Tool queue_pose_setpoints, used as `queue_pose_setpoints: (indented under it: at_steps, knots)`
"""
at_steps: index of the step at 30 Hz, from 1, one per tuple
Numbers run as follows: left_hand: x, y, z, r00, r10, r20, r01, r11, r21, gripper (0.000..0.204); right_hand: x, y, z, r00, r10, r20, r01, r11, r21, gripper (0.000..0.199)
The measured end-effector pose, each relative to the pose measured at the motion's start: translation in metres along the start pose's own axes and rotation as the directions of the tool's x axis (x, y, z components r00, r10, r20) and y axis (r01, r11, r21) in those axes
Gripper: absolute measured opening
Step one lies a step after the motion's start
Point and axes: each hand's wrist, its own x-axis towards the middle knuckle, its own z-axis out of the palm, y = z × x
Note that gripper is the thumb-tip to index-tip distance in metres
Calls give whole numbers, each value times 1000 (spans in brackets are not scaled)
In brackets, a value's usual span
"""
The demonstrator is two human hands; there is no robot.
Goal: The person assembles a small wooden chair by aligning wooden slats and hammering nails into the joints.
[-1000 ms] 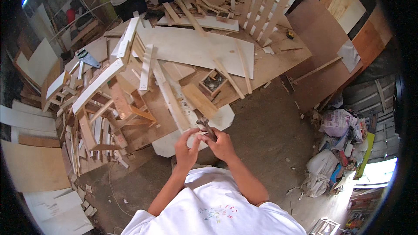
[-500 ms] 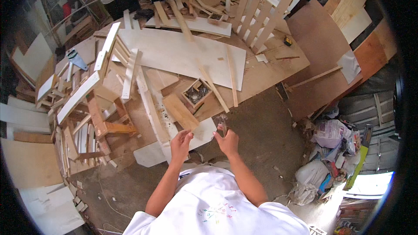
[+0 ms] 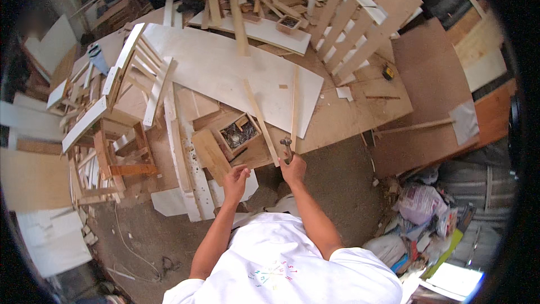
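My right hand [image 3: 293, 169] is closed around a hammer [image 3: 286, 143], its dark metal head standing up beyond my fingers near the table's front edge. My left hand [image 3: 236, 182] is a short way to the left, thumb and fingers pinched together; whatever they hold, if anything, is too small to make out. Just beyond the left hand lies a flat wooden block [image 3: 210, 155]. Beside that block sits a small wooden box [image 3: 240, 133] full of nails or similar metal bits. A thin wooden strip [image 3: 260, 118] reaches from the white panel toward my right hand.
A large white panel [image 3: 225, 67] covers the table's middle. At left stands a slatted wooden frame [image 3: 132, 169] with a handsaw [image 3: 97, 59] behind it. A slatted chair-like back [image 3: 351, 34] rises at far right, near a tape measure [image 3: 388, 71]. Bags [image 3: 419, 205] lie heaped on the right.
My view has shifted, and the table's contents sit differently in it. The hammer head shows more plainly above my right hand. Both hands keep nearly the same pose.
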Motion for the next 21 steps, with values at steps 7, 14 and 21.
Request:
queue_pose_setpoints:
  at_steps: [7,14,21]
  knots:
    - [-9,-14,69,971,-146,-192,121,984,-134,27,71,12,-34,970,-236,63,230,969,87,44]
    - [-32,-14,105,907,-184,-380,117,974,-194,29,91,-10,-13,831,-425,359,380,905,192,36]
    - [-59,-31,55,740,-265,-618,102,953,-286,31,50,-57,11,640,-574,510,530,811,248,32]
